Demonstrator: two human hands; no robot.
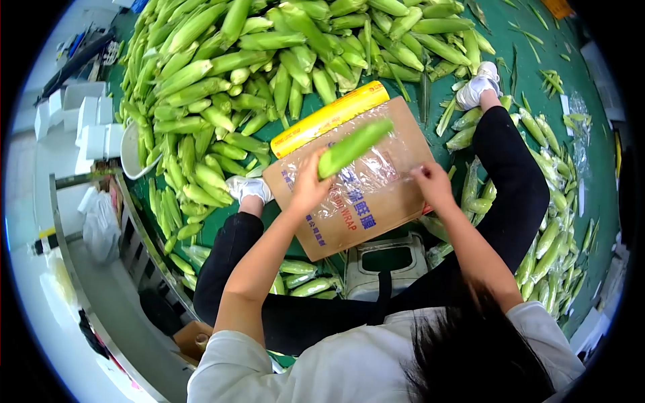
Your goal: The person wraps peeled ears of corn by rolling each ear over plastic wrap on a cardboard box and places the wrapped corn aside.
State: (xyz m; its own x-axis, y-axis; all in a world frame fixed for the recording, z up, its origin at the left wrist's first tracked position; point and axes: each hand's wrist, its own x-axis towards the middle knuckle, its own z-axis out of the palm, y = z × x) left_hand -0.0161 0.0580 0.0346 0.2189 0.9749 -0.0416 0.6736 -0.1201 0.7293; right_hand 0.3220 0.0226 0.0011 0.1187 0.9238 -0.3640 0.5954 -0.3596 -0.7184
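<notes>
My left hand [312, 180] is closed round the lower end of a green ear of corn in its husk [355, 147], which tilts up to the right above a cardboard box [302, 225]. Clear plastic wrap [366, 181] lies wrinkled and shiny across the box top. At the box's right side my right hand [433, 183] has its thumb and fingers pinched together at the edge of the wrap. Along the far edge of the box rests a yellow roll of cling film [329, 119].
A big heap of unwrapped corn [235, 74] covers the green floor ahead and left. Wrapped ears [547, 242] lie to the right, others [302, 282] near a grey stool [386, 265]. A white basin [138, 151] and metal-framed rack [101, 269] stand left.
</notes>
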